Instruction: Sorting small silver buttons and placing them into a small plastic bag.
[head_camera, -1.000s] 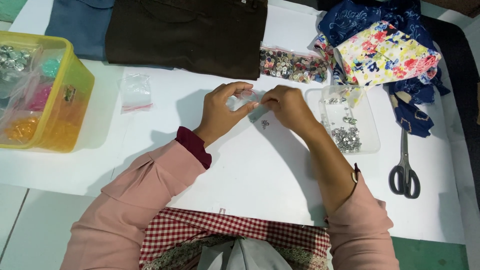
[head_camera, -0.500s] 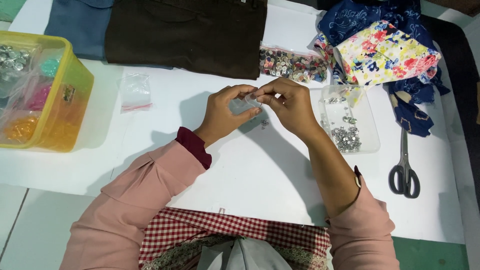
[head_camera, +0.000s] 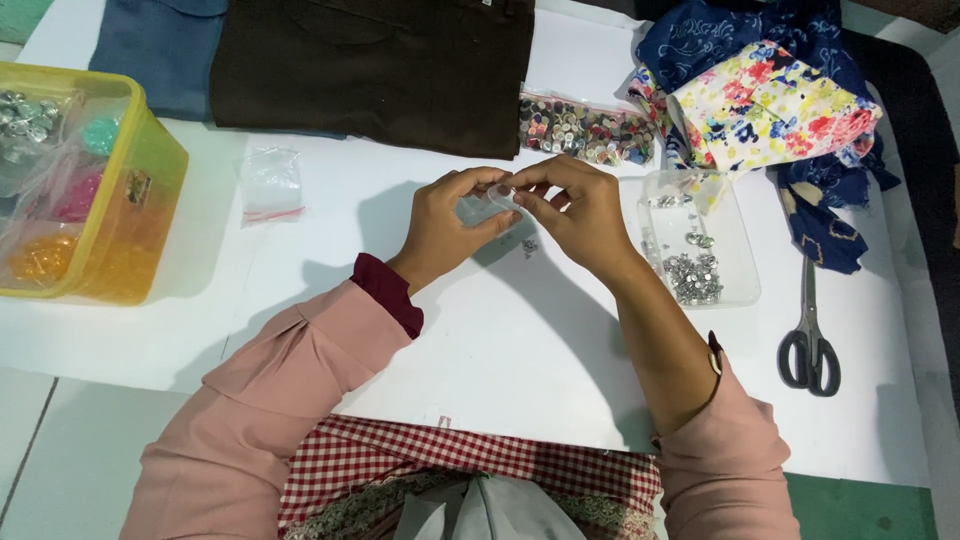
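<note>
My left hand (head_camera: 445, 225) and my right hand (head_camera: 575, 215) meet above the white table (head_camera: 480, 340), both pinching a small clear plastic bag (head_camera: 488, 203) between their fingertips. A few tiny silver pieces (head_camera: 528, 245) lie on the table just below the bag. To the right of my right hand stands a clear plastic tray (head_camera: 745, 265) holding several small silver fasteners (head_camera: 692, 275). A clear bag of mixed buttons (head_camera: 585, 130) lies just beyond my hands.
A yellow plastic box (head_camera: 150, 195) with bags of coloured bits stands at the left. Another small clear bag (head_camera: 270, 185) lies left of my hands. Dark brown cloth (head_camera: 370, 70) and blue cloth (head_camera: 160, 50) lie at the back, floral fabric (head_camera: 770, 105) back right, scissors (head_camera: 808, 340) at right.
Both hands have stayed together over the middle of the table, shifting slightly while working the small clear bag between the fingertips. Nothing else has moved.
</note>
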